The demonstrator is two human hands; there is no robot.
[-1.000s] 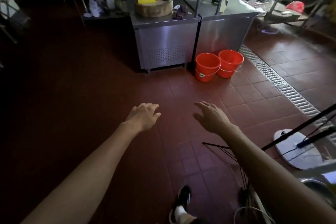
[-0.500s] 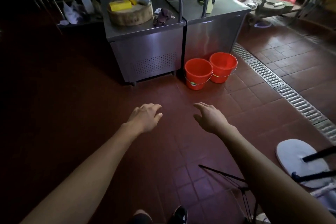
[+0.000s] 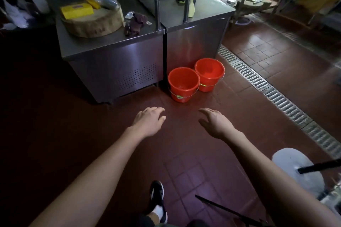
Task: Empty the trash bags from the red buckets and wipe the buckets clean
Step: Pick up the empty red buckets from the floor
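Room: dim kitchen with a red-brown tiled floor [image 3: 184,167], a steel drain grate [image 3: 276,96] running along the right, and two steel cabinets whose tabletop [image 3: 110,42] carries a round chopping block [image 3: 92,24] and a crumpled dark cloth [image 3: 135,24]
Buckets: near red bucket [image 3: 183,84] and far red bucket [image 3: 209,74] stand upright on the floor, touching side by side, against the foot of the right-hand cabinet; no bag liner is plainly visible inside either (the interiors show only red)
Left hand [image 3: 147,123]: held out over bare floor, fingers loosely spread, grip apart and holding nothing
Right hand [image 3: 215,123]: likewise extended, fingers relaxed, grip apart, nothing in it
Key relation: both buckets lie straight ahead of the hands and beyond them, well apart from either; the near bucket sits between the two hands' lines of reach, the far bucket more on the right hand's side
Judgement: the approach is the step in hand; neither bucket has been touched yet
Cloth: likely the wiping rag, up on the tabletop, left of the buckets
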